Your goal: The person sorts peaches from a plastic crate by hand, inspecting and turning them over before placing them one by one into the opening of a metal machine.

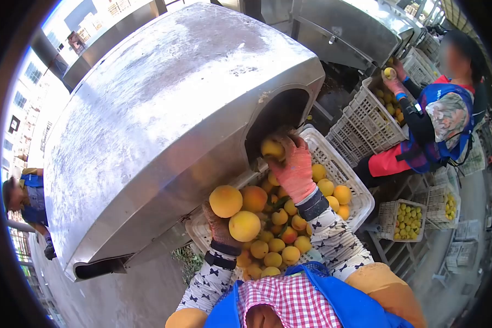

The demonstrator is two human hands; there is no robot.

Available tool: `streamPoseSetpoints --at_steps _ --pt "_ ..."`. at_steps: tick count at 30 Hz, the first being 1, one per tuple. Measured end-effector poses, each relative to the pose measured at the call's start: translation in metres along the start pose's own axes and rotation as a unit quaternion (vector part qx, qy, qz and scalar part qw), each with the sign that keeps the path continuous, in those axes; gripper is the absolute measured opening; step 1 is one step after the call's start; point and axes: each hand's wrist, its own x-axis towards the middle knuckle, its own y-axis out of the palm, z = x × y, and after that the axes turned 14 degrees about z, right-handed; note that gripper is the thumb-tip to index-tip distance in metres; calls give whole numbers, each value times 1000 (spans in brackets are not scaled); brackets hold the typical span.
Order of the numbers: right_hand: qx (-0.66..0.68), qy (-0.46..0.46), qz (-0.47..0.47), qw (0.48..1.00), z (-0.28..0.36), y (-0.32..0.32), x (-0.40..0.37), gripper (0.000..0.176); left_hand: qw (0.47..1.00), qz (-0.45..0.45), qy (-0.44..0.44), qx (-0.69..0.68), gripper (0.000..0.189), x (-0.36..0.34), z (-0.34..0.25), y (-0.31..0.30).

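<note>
Three yellow-orange peaches [226, 201] are gathered in my left hand [220, 225], whose gloved fingers curl under them above the crate's left part. My right hand [294, 169], in a reddish glove, grips a single peach [272, 148] at the mouth of the dark opening [273, 117] in the metal machine. Beneath both hands, a white plastic crate [362, 202] holds many more peaches [276, 245], some with a red blush. The fingertips of my right hand are partly lost in the shadow of the opening.
The big metal housing [164, 82] fills the left and centre. At right, a co-worker [448, 109] holds a fruit over another crate [366, 123]. Smaller filled crates [388, 218] stand at lower right. Another person [30, 197] is at the far left.
</note>
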Motion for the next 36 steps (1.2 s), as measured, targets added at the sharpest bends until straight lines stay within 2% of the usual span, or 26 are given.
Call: streamPoseSetpoints --at_steps 2,4,5,6,7,8,10,11,12,13,15,16,17,19,21,23,25,26,27,29,30,31,32,33,35,36 --pt "-12 -3 -13 1000 4 15 22 60 1000 -2 -2 -14 93 3 0 2" --pt "-279 115 165 939 8 36 53 61 999 31 -3 -31 92 1 0 7" --pt "-268 122 172 940 6 30 55 61 999 28 3 -24 92 -1 1 16" --pt "-91 29 44 994 8 11 61 62 994 91 -21 -49 92 -3 -3 18" --pt "89 -64 -90 990 10 -7 61 63 984 153 -45 -77 92 -7 -7 19" --pt "94 -65 -93 989 15 -23 54 63 985 152 -43 -72 92 -7 -9 23" --pt "171 -6 -6 985 30 -48 13 67 986 141 -32 -87 95 -9 -11 31" --pt "241 -16 90 966 22 -48 -8 70 986 143 -32 -83 95 -7 -12 36" --pt "411 113 228 875 19 -39 -31 72 978 182 -42 -88 97 -7 -12 40" --pt "413 113 226 875 25 -31 -45 72 970 220 -54 -92 98 -7 -11 42" --pt "516 147 251 806 38 -18 -61 74 973 212 -61 -74 100 -8 -8 34" --pt "519 148 246 805 40 -19 -63 74 975 205 -69 -57 102 -8 -8 32" --pt "469 121 237 842 42 -22 -62 74 975 205 -73 -52 102 -8 -8 39" --pt "420 93 223 875 45 -36 -57 76 989 93 6 -114 105 -11 -5 57" --pt "137 -25 261 955 48 -59 -46 79 985 146 -40 -83 105 -14 -5 45" --pt "132 -58 255 956 48 -66 -46 81 974 201 -88 -54 106 -19 -5 42" --pt "324 -24 181 928 43 -69 -48 79 978 196 -73 -25 105 -18 -5 49" --pt "419 25 185 888 37 -55 -55 76 977 201 -71 -23 105 -15 -4 41" --pt "417 21 184 890 39 -52 -57 76 983 173 -51 -20 103 -12 -1 27" --pt "511 112 168 835 43 -47 -56 75 989 145 -36 -17 101 -8 1 16" --pt "403 12 163 901 38 -52 -51 78 986 160 -47 6 101 -5 -1 18" --pt "403 12 161 901 38 -57 -47 78 983 172 -58 28 100 -4 -3 20" --pt "316 -21 173 932 43 -67 -43 79 945 311 -95 13 96 -2 -5 40" --pt "228 -53 187 954 46 -73 -41 81 947 306 -94 11 96 -4 -3 35" --pt "247 -65 156 954 47 -72 -41 84 979 183 -77 -41 100 -2 0 29" --pt "261 -29 137 955 45 -69 -42 83 969 221 -80 -82 102 0 3 35"
